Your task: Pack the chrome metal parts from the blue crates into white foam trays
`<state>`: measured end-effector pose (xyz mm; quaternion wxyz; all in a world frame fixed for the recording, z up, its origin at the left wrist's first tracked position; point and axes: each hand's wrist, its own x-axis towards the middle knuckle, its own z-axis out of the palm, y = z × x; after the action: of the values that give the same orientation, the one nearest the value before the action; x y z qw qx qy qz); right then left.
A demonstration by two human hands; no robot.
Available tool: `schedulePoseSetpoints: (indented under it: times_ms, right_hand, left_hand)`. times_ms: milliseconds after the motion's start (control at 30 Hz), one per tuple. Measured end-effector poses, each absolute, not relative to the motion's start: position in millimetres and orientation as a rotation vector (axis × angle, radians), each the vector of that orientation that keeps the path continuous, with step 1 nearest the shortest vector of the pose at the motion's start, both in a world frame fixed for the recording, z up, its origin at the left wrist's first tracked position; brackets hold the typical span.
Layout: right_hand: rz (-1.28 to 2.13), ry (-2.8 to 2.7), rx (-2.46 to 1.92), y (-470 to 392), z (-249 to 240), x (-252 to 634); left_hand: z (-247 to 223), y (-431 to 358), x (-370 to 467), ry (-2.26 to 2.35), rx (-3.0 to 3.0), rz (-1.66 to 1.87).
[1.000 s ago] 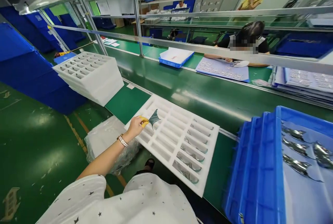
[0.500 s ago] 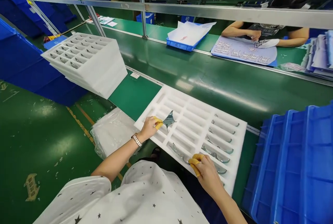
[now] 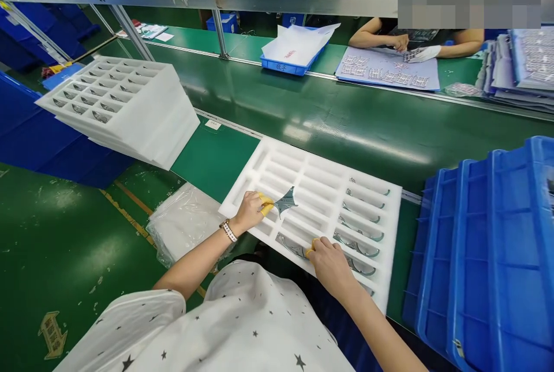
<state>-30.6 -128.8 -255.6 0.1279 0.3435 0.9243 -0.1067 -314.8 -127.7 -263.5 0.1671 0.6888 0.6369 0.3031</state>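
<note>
My left hand (image 3: 251, 209), with yellow finger covers, pinches one tip of a shiny, dark, star-shaped curved part (image 3: 285, 203) and holds it above the white foam tray (image 3: 266, 147). My right hand (image 3: 331, 262) is closed at the tray's near edge. Its covered fingertips are at the right end of another shiny curved part (image 3: 291, 243), which lies in a near slot of the middle column; the grip itself is partly hidden. Several similar shiny parts (image 3: 357, 245) stand in the slots of the right column.
A stack of white foam trays (image 3: 160, 112) with shiny parts stands at the left. Blue crates (image 3: 471, 245) rise at the right. Plastic-wrapped white sheets (image 3: 186, 219) lie below the bench. Across the green surface, a co-worker's hands (image 3: 400, 43) are over a sheet of small parts, beside a blue tray (image 3: 283, 65).
The view has shifted slightly. The star-shaped part in my left hand has turned a little. My right hand has shifted a little, still at the near slot's part.
</note>
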Motion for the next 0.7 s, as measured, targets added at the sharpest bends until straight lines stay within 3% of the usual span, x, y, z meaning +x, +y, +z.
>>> schedulePoseSetpoints:
  times_ms: [200, 400, 700]
  right_hand:
    - [-0.346, 2.688, 1.026, -129.4, -259.7, -30.2]
    - [-0.727, 2.82, 1.125, -128.3, -272.8, -6.4]
    - [-0.401, 2.611, 1.087, -127.7, -249.0, -35.7]
  left_hand:
    - [-265.6, -121.5, -314.5, 1.741, 2.019, 0.847]
    - [-267.0, -111.5, -311.8, 1.691, 2.032, 0.864]
    - [-261.4, -96.4, -307.0, 1.61, 2.083, 0.882]
